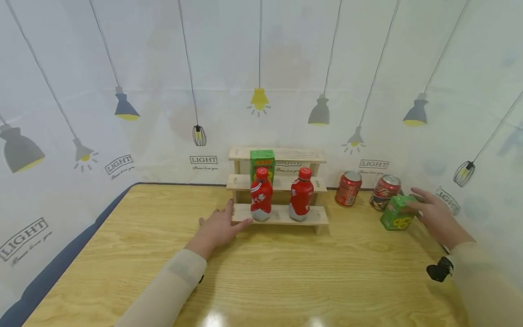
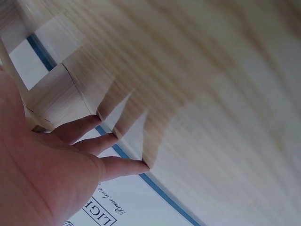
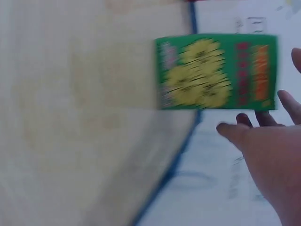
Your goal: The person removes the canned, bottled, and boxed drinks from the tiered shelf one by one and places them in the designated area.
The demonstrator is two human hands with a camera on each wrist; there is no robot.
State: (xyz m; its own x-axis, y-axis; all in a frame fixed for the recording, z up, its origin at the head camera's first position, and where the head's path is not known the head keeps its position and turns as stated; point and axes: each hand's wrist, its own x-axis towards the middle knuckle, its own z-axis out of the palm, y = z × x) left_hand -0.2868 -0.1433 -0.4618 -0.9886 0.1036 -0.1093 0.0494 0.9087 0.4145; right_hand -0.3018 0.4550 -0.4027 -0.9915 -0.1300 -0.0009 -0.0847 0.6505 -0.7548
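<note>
Head view. The box (image 1: 396, 215), green with yellow flowers, is over the table (image 1: 265, 272) to the right of the rack (image 1: 281, 215), farther from it than the two cans (image 1: 348, 190). The right hand (image 1: 439, 220) reaches across the box's upper right edge, its grip spread; whether skin meets card cannot be told. The left hand (image 1: 220, 227) lies at the rack's left end, fingers apart, thumb toward the lowest step. Two bottles (image 1: 261, 200) occupy that step, and a like carton (image 1: 266, 156) stands on the middle one.

Left wrist view. Three splayed fingertips rest on the table beside the rack; this hand pinches nothing.

Right wrist view. The box presents its broad flowered face, blurred, with fingers standing clear of one side near its top. Whether its base rests fully on the table, to the rack's right, is not certain. Judged by appearance, it is a small drink carton: light, smooth, stiff at the edges, yet likely to dent if squeezed hard mid-panel. Opposite narrow sides, just above mid-height, would offer the soundest hold, pressed gently.
</note>
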